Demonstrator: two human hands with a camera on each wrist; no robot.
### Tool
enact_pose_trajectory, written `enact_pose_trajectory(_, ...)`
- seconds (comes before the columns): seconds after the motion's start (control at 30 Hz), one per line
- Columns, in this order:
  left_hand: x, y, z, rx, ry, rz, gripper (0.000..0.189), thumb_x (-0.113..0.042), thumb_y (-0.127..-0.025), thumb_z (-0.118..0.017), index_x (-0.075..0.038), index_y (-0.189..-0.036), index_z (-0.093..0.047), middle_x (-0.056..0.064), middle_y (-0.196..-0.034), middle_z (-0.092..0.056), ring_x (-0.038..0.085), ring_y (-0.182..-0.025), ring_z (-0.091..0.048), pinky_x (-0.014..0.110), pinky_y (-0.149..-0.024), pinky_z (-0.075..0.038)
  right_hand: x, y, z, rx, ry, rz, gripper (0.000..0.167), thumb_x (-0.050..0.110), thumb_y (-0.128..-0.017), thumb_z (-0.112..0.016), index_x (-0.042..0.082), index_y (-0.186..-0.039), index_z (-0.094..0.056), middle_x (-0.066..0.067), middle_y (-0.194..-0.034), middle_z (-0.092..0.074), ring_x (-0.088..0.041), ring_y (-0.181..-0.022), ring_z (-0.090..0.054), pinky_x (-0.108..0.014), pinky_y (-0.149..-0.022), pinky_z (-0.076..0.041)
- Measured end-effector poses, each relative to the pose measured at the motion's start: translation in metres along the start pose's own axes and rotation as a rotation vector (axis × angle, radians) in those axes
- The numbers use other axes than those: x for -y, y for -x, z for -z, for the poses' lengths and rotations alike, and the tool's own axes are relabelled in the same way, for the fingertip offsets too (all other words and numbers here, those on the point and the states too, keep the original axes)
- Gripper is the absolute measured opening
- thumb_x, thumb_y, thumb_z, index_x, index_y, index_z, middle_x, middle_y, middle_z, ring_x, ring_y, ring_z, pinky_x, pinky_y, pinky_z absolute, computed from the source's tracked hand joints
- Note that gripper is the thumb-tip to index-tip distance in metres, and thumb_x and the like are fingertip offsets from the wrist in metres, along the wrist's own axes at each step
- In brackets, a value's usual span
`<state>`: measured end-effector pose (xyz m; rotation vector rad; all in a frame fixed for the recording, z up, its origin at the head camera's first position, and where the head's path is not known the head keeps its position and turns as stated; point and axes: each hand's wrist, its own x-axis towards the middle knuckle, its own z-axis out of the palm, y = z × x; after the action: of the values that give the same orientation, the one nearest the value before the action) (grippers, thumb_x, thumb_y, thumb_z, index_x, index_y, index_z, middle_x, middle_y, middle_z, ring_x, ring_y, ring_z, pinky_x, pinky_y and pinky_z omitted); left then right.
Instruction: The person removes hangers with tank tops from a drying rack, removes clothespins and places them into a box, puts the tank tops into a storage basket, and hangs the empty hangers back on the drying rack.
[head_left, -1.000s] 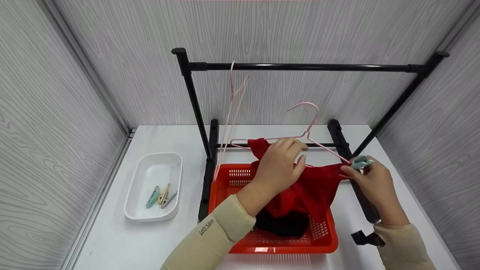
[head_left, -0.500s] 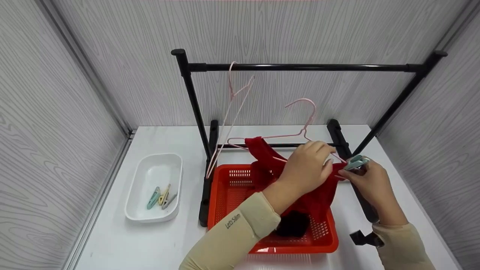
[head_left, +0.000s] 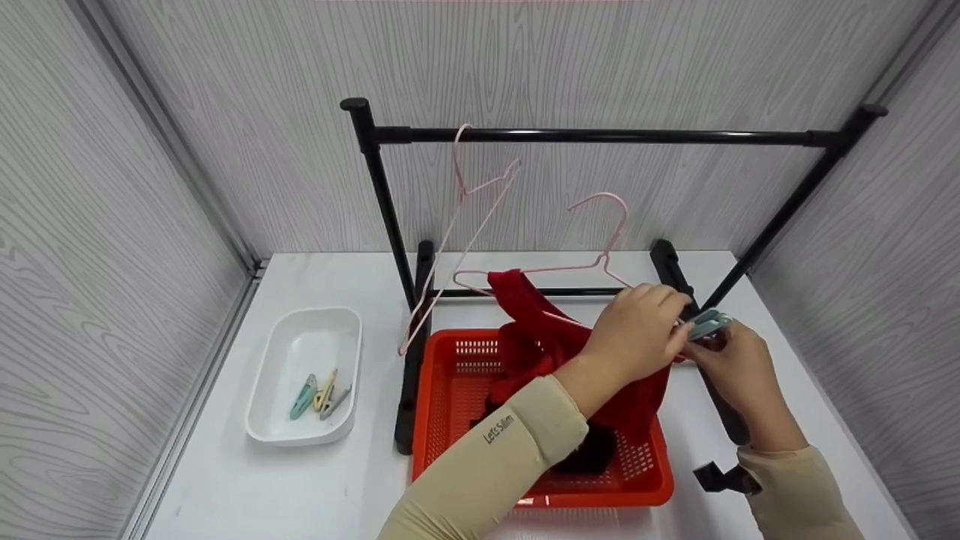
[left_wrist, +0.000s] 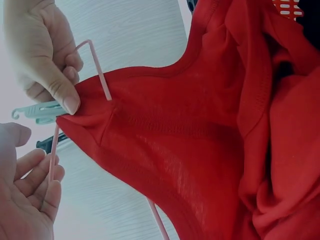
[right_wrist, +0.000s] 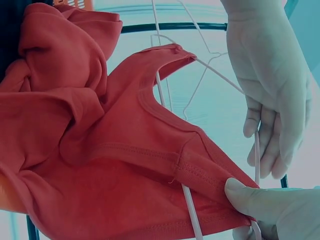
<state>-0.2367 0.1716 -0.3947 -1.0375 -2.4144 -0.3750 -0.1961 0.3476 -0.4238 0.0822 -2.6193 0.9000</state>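
A red tank top (head_left: pixel 517 300) hangs on a pink wire hanger (head_left: pixel 566 268), its lower part drooping into a red basket. My right hand (head_left: pixel 739 367) pinches one shoulder strap and the hanger's end between thumb and fingers; the thumb (left_wrist: pixel 52 82) lies on the cloth. A teal clothespin (head_left: pixel 709 324) sticks out at that strap end; whether it grips the cloth cannot be told. My left hand (head_left: pixel 637 330) is close beside it. In the left wrist view the left fingers (left_wrist: pixel 32 172) lie loosely bent against the hanger wire, thumb apart.
A second pink hanger (head_left: pixel 487 180) hangs on the black rack's bar (head_left: pixel 645 136). At left, a white tray (head_left: pixel 262 382) holds several clothespins (head_left: pixel 322 394). The red basket (head_left: pixel 424 420) also contains black cloth (head_left: pixel 589 451).
My left hand has moved right along the tank top, from the far strap towards the clothespin. The right hand shifts slightly left, still pinching the strap. The hung hanger has swung round.
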Motion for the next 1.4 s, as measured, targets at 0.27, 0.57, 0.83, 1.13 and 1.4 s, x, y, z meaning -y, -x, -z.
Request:
enact_pose_trajectory(0.27,-0.003,-0.005,-0.002,0.057,0.004,-0.030,0.039,-0.043,-0.103,-0.050,-0.018,-0.129,-0.065,-0.007,-0.123,-0.066,0.009,-0.112,-0.059,0.025,-0.097,-0.045,0.004,-0.001,-0.002,-0.011,0.014,-0.014,0.027,0.010,-0.087,-0.077,-0.008,-0.105,-0.068,-0.020,-0.089,-0.069,-0.025,-0.077,-0.059,-0.020,-0.063,-0.044)
enact_pose_trajectory(0.57,-0.006,-0.007,-0.003,0.126,-0.033,-0.016,0.048,-0.051,-0.104,-0.039,-0.024,-0.138,-0.058,-0.012,-0.128,-0.065,0.007,-0.110,-0.054,0.025,-0.092,-0.042,0.005,0.000,-0.006,0.004,-0.021,-0.002,0.027,0.008,-0.087,-0.077,-0.007,-0.108,-0.068,-0.017,-0.087,-0.070,-0.023,-0.076,-0.062,-0.016,-0.061,-0.046)
enact_pose_trajectory(0.83,-0.007,-0.004,-0.005,0.106,-0.114,0.009,0.046,-0.051,-0.104,-0.038,-0.029,-0.140,-0.057,-0.016,-0.129,-0.062,0.006,-0.107,-0.051,0.026,-0.086,-0.038,0.005,0.001,-0.012,-0.071,-0.049,0.041,0.023,0.001,-0.083,-0.079,-0.008,-0.102,-0.070,-0.021,-0.089,-0.072,-0.025,-0.080,-0.068,-0.004,-0.064,-0.043)
enact_pose_trajectory(1.13,-0.009,0.000,-0.007,0.020,-0.166,0.001,0.037,-0.050,-0.103,-0.042,-0.031,-0.128,-0.062,-0.018,-0.120,-0.064,0.006,-0.100,-0.051,0.026,-0.080,-0.037,0.008,0.004,-0.012,-0.122,-0.051,0.021,0.012,0.003,-0.082,-0.080,-0.002,-0.089,-0.072,-0.013,-0.077,-0.071,-0.003,-0.065,-0.057,-0.010,-0.056,-0.043)
enact_pose_trajectory(1.4,-0.010,0.005,-0.005,-0.088,-0.143,-0.023,0.030,-0.046,-0.101,-0.051,-0.034,-0.123,-0.068,-0.020,-0.119,-0.066,0.004,-0.097,-0.056,0.024,-0.077,-0.040,0.007,0.006,-0.011,-0.112,-0.095,0.004,0.015,0.003,-0.083,-0.079,-0.004,-0.094,-0.072,-0.015,-0.082,-0.073,0.002,-0.067,-0.060,-0.010,-0.058,-0.047)
